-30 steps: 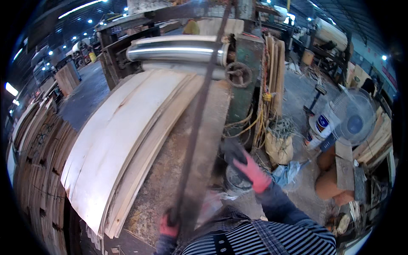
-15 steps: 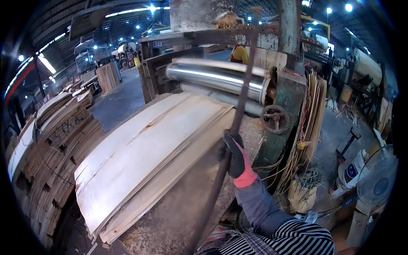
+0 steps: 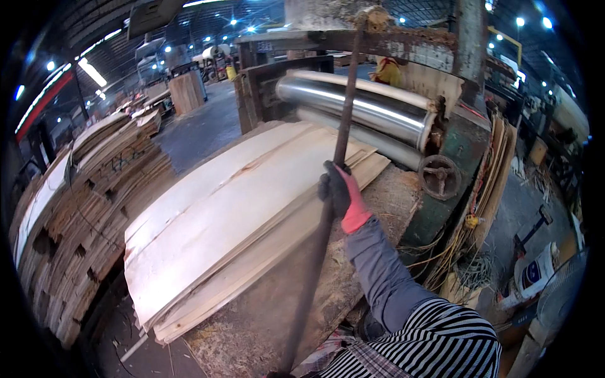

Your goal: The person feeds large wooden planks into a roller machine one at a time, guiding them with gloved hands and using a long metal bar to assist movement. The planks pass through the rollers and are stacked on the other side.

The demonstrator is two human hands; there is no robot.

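My right hand (image 3: 339, 192), in a black glove with a pink cuff, is wrapped around a long dark pole (image 3: 346, 123). The pole stands steeply, its top leaning slightly right, and crosses in front of the rollers. Its lower part is blurred and runs to the bottom edge. Beside the hand on the left lies a stack of pale wood veneer sheets (image 3: 214, 195) on a worn, dusty table (image 3: 252, 334). My left hand does not show clearly; a small dark patch at the pole's lower end cannot be made out.
Beyond the sheets is a machine with shiny metal rollers (image 3: 359, 108) and a rusty handwheel (image 3: 440, 177). Stacked veneer (image 3: 94, 214) stands at left. At right are upright wood strips (image 3: 495, 183), loose cords, a hammer (image 3: 532, 228), a white bucket (image 3: 532, 277) and a fan (image 3: 561, 302).
The view has swung so the scene sits further right. My right hand and the pole have moved left relative to the rollers, toward the veneer sheets. The hand keeps its grip.
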